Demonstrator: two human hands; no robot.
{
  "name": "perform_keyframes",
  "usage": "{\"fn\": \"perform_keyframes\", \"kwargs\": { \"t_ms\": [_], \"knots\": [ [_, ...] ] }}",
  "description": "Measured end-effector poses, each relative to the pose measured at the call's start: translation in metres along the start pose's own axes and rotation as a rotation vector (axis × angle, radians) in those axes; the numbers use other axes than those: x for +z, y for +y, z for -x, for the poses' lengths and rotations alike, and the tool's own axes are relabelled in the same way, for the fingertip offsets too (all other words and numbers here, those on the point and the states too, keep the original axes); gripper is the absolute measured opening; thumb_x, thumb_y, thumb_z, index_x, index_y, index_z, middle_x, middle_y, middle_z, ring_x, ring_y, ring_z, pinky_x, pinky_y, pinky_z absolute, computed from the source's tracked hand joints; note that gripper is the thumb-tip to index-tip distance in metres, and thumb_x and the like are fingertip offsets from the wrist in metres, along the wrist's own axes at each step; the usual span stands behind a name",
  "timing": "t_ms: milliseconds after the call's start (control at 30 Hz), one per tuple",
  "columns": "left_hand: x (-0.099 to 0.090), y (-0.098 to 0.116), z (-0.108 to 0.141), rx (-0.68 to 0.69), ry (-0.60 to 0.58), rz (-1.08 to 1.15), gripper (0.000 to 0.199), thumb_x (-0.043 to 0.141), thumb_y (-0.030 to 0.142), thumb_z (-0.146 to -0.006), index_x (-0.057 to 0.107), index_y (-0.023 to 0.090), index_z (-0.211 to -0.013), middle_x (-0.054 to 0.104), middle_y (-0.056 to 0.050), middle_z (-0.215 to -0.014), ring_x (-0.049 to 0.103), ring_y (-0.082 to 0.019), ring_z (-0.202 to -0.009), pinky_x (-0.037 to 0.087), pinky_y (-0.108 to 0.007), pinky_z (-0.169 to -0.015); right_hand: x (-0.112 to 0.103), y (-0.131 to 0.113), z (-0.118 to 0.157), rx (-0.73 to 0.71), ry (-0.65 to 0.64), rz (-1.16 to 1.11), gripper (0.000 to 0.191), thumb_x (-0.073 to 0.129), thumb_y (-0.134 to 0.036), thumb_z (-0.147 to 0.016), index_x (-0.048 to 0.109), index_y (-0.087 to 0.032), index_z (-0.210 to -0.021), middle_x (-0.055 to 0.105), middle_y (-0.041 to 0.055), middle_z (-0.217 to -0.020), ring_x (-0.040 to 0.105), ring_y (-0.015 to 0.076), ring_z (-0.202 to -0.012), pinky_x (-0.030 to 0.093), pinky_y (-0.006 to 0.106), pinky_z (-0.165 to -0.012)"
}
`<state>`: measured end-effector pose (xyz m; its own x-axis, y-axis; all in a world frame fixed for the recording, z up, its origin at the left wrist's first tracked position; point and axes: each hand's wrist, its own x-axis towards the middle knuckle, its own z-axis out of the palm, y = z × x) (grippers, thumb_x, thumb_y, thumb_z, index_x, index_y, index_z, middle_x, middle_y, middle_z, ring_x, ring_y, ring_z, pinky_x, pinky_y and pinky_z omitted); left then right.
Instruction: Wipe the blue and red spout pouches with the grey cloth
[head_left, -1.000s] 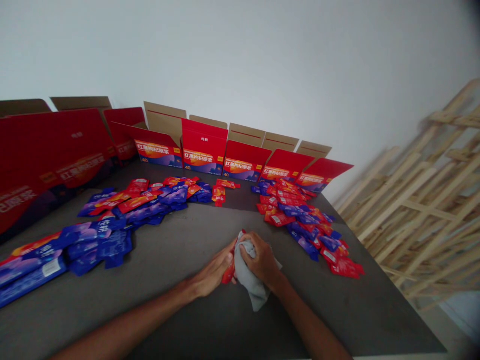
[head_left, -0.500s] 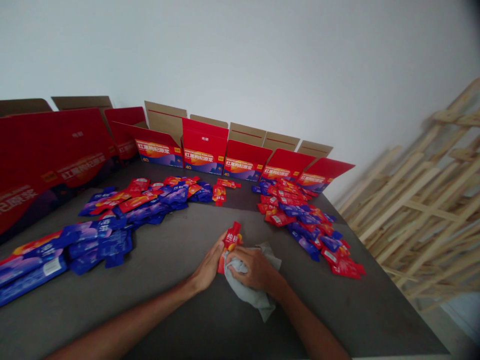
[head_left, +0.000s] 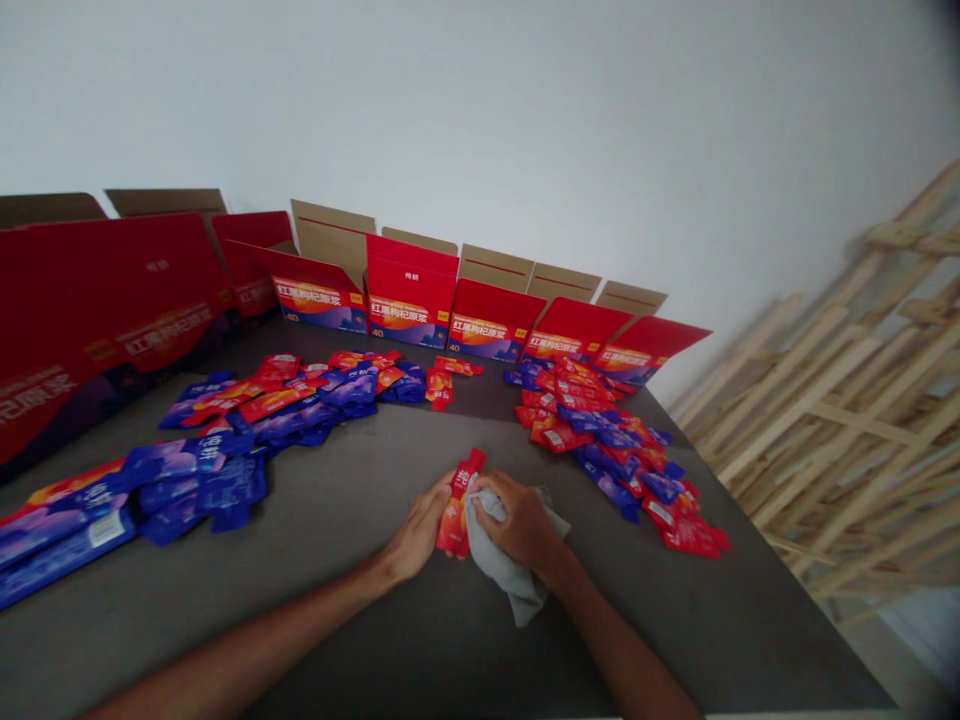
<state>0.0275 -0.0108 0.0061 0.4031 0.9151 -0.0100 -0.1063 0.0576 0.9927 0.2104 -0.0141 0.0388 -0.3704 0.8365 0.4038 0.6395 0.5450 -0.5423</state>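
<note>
A red sachet [head_left: 454, 512] with white lettering and an orange patch is held above the dark table [head_left: 360, 620], its narrow top pointing away from me. My left hand [head_left: 417, 528] grips it along the left edge, with fingers partly hidden behind it. My right hand [head_left: 517, 525] is closed on a grey cloth [head_left: 501, 570], which touches the sachet's right side and hangs down below the hand. Beyond the hands, two red sachets [head_left: 440, 388] lie on the table.
Red and blue sachets form a long pile [head_left: 300, 405] on the left and another pile [head_left: 600, 430] on the right. Open red cartons [head_left: 411, 305] line the table's back edge, with a larger carton [head_left: 105, 310] at left. Wooden frames [head_left: 840, 420] lean beyond the right edge.
My right hand has moved up along the sachet with the cloth, and slightly right. More of the sachet's lower front shows now. The left hand stays almost in place.
</note>
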Motion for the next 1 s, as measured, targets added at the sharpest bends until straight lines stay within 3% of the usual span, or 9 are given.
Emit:
{"fn": "perform_keyframes", "kwargs": {
  "t_ms": [133, 200, 267, 333, 467, 633, 733, 867, 1000],
  "knots": [
    [-0.003, 0.001, -0.001, -0.005, 0.077, -0.062, 0.063, 0.033, 0.055, -0.096, 0.041, 0.016, -0.145, 0.075, -0.006, -0.087, 0.063, -0.016, -0.053, 0.052, -0.029, -0.050, 0.000, -0.009, 0.004, -0.125, -0.169, -0.029, 0.020, 0.061, -0.015, -0.084, 0.062, -0.022, -0.104, 0.068, 0.0014, -0.101, 0.066, 0.0157, -0.090, 0.049, 0.024, -0.082],
    [-0.005, 0.002, -0.003, 0.046, 0.150, -0.091, 0.057, 0.035, 0.053, -0.096, 0.050, 0.018, -0.139, 0.073, -0.009, -0.111, 0.070, -0.022, -0.084, 0.056, -0.033, -0.072, 0.002, -0.012, 0.006, -0.165, -0.226, -0.040, 0.022, 0.063, -0.015, -0.083, 0.062, -0.022, -0.103, 0.068, 0.0007, -0.101, 0.066, 0.0154, -0.089, 0.049, 0.024, -0.081],
    [-0.005, 0.003, -0.004, 0.091, 0.208, -0.099, 0.053, 0.038, 0.050, -0.096, 0.057, 0.019, -0.134, 0.067, -0.008, -0.127, 0.064, -0.024, -0.109, 0.052, -0.035, -0.091, 0.003, -0.013, 0.007, -0.181, -0.252, -0.055, 0.022, 0.063, -0.015, -0.082, 0.062, -0.023, -0.102, 0.069, -0.0001, -0.100, 0.067, 0.0150, -0.088, 0.049, 0.023, -0.079],
    [-0.005, 0.002, -0.004, 0.070, 0.192, -0.069, 0.055, 0.037, 0.051, -0.096, 0.054, 0.018, -0.136, 0.072, -0.009, -0.116, 0.068, -0.024, -0.098, 0.054, -0.035, -0.085, 0.005, -0.011, 0.006, -0.153, -0.218, -0.058, 0.021, 0.062, -0.015, -0.083, 0.062, -0.023, -0.101, 0.069, 0.0001, -0.100, 0.067, 0.0153, -0.088, 0.049, 0.024, -0.079],
    [-0.002, -0.002, -0.002, -0.032, 0.019, 0.036, 0.065, 0.031, 0.055, -0.097, 0.034, 0.015, -0.148, 0.068, 0.000, -0.060, 0.059, -0.017, -0.044, 0.050, -0.028, -0.046, 0.008, -0.002, 0.003, 0.005, -0.021, 0.002, 0.018, 0.058, -0.015, -0.085, 0.062, -0.023, -0.100, 0.069, 0.0020, -0.098, 0.067, 0.0171, -0.087, 0.049, 0.026, -0.080],
    [0.000, -0.002, 0.001, -0.033, -0.032, 0.065, 0.063, 0.031, 0.053, -0.098, 0.032, 0.016, -0.148, 0.067, 0.000, -0.058, 0.059, -0.015, -0.041, 0.049, -0.025, -0.042, 0.007, 0.007, 0.001, 0.113, 0.148, 0.024, 0.015, 0.058, -0.016, -0.087, 0.061, -0.023, -0.100, 0.068, 0.0027, -0.096, 0.066, 0.0183, -0.089, 0.049, 0.028, -0.082],
    [0.000, 0.000, 0.001, -0.038, -0.027, 0.094, 0.063, 0.032, 0.054, -0.098, 0.033, 0.015, -0.147, 0.068, -0.001, -0.058, 0.059, -0.016, -0.041, 0.049, -0.025, -0.042, 0.003, 0.004, 0.002, 0.091, 0.110, 0.012, 0.015, 0.057, -0.017, -0.088, 0.061, -0.023, -0.101, 0.068, 0.0027, -0.096, 0.066, 0.0182, -0.088, 0.049, 0.028, -0.083],
    [0.000, 0.003, -0.003, -0.013, 0.027, 0.105, 0.065, 0.034, 0.055, -0.096, 0.037, 0.014, -0.145, 0.066, 0.000, -0.056, 0.058, -0.016, -0.040, 0.047, -0.025, -0.040, -0.002, -0.004, 0.003, -0.036, -0.091, -0.030, 0.019, 0.059, -0.015, -0.085, 0.061, -0.022, -0.102, 0.069, 0.0027, -0.100, 0.066, 0.0172, -0.088, 0.048, 0.026, -0.082],
    [-0.001, 0.010, -0.004, 0.028, 0.109, 0.061, 0.061, 0.034, 0.054, -0.096, 0.045, 0.015, -0.142, 0.071, -0.002, -0.069, 0.056, -0.014, -0.040, 0.048, -0.025, -0.043, -0.003, -0.008, 0.005, -0.131, -0.232, -0.047, 0.022, 0.062, -0.014, -0.080, 0.063, -0.022, -0.100, 0.070, 0.0014, -0.096, 0.066, 0.0158, -0.082, 0.048, 0.024, -0.077]
  ]
}}
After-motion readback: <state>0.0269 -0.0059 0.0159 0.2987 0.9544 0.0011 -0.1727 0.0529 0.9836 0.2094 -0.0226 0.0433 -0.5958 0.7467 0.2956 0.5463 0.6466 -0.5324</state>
